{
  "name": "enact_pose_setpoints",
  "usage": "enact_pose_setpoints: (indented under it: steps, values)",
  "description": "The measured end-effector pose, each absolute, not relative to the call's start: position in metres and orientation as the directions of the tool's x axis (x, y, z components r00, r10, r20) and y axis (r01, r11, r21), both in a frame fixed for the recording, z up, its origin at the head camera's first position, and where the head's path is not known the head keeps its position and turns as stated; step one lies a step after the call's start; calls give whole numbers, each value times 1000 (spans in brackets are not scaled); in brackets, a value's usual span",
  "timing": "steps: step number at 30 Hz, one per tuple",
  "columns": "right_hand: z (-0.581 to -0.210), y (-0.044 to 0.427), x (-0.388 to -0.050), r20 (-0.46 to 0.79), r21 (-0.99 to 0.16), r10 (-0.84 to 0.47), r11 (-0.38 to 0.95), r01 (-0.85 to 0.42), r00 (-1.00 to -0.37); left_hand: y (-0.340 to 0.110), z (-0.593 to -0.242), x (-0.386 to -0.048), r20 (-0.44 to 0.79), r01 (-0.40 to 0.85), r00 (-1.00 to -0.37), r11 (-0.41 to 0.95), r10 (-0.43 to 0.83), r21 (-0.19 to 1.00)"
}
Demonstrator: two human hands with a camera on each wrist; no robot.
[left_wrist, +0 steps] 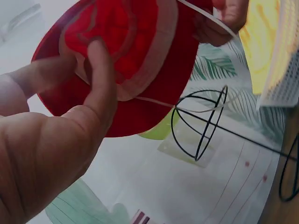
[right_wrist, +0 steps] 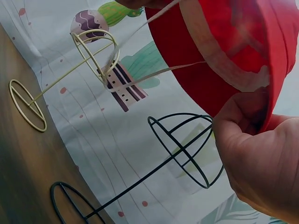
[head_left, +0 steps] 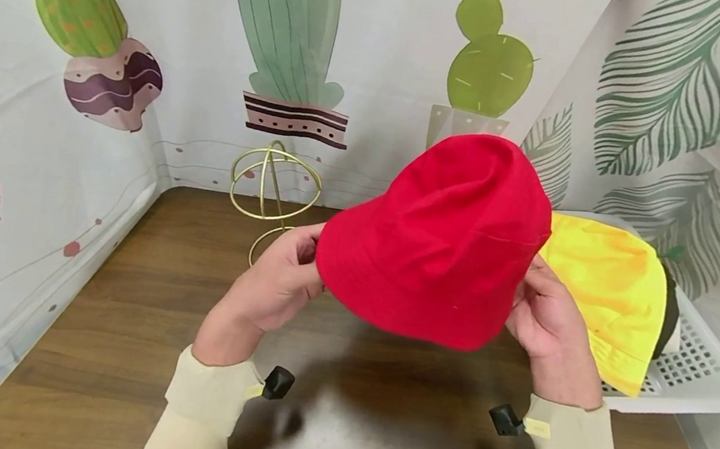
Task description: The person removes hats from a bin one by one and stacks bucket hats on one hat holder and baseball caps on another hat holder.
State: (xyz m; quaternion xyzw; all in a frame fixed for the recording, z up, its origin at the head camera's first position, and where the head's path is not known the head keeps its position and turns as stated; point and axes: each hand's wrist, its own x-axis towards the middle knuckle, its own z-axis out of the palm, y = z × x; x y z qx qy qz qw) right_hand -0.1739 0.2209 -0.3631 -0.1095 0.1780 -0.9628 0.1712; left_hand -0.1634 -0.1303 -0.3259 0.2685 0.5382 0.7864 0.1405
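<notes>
A red bucket hat (head_left: 439,242) is up above the table, crown upward and tilted, its inside facing the wrist cameras. My right hand (head_left: 549,318) pinches its brim at the right, with curled fingers seen in the right wrist view. At the left brim, my left hand (head_left: 278,274) reaches under the hat; in the left wrist view its thumb and a blurred finger extend, apart, against the inside band (left_wrist: 161,51). A thin pale chin cord (right_wrist: 163,71) hangs from the hat. Behind it stands a black wire hat stand (right_wrist: 182,149), hidden in the head view.
A gold wire hat stand (head_left: 275,191) stands at the back left of the wooden table (head_left: 116,314). On the right, a white perforated basket (head_left: 714,385) holds a yellow hat (head_left: 611,288) with something black behind it. Printed cloth (head_left: 389,54) hangs at the back.
</notes>
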Motion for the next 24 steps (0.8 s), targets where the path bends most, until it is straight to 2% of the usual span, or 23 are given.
enact_pose_setpoints:
  steps: [8,11,17,24]
  values:
    - [-363,221,-173,150,-354,-376,-884,305,-915,-140,-323,-167,286,-114,-803,-606,523,787]
    - [-363,220,-175,162,-402,-374,-870,285,-913,-139,-322,-167,249,-132,-840,-627,482,768]
    - [-362,213,-176,175,-545,-333,-817,190,-927,-132,-321,-166,116,-28,-957,-480,266,877]
    - [-359,197,-175,137,-651,-251,-752,104,-958,-130,-320,-165,156,105,-980,-344,125,933]
